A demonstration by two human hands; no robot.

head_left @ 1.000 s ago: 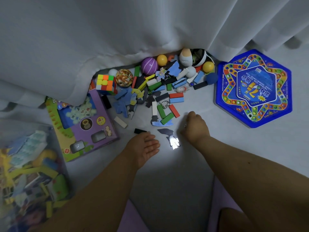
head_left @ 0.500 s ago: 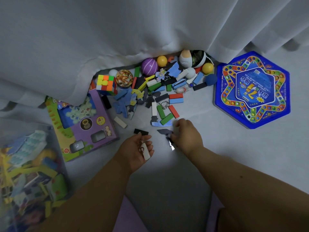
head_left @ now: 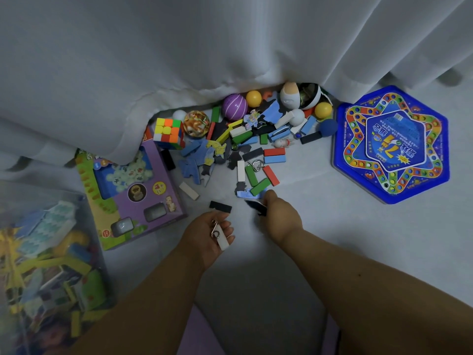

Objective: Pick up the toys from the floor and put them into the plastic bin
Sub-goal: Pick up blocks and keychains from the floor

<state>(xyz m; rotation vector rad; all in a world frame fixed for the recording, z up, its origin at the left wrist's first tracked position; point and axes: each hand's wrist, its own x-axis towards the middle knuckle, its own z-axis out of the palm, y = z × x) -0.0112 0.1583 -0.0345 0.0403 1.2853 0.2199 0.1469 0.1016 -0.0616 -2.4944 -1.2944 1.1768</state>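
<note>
A heap of small toys lies on the pale floor against the curtain: coloured blocks [head_left: 258, 172], foam puzzle pieces [head_left: 197, 165], a purple ball [head_left: 234, 107], yellow balls and a colour cube [head_left: 169, 133]. My left hand [head_left: 207, 234] is palm up and holds a white block [head_left: 222, 239] and a metal ring puzzle [head_left: 214, 228]. My right hand [head_left: 280, 216] pinches a dark puzzle piece [head_left: 256, 206] at the heap's near edge. The clear plastic bin [head_left: 43, 265], with several toys inside, stands at the lower left.
A purple toy box [head_left: 133, 198] lies between the bin and the heap. A blue hexagonal game tin [head_left: 391, 144] rests at the right. A white curtain [head_left: 204, 47] hangs over the far side. A black block [head_left: 220, 206] lies just beyond my left hand.
My left hand turned palm up, showing the white block and metal ring. My right hand moved left onto the dark puzzle piece and closed on it.
</note>
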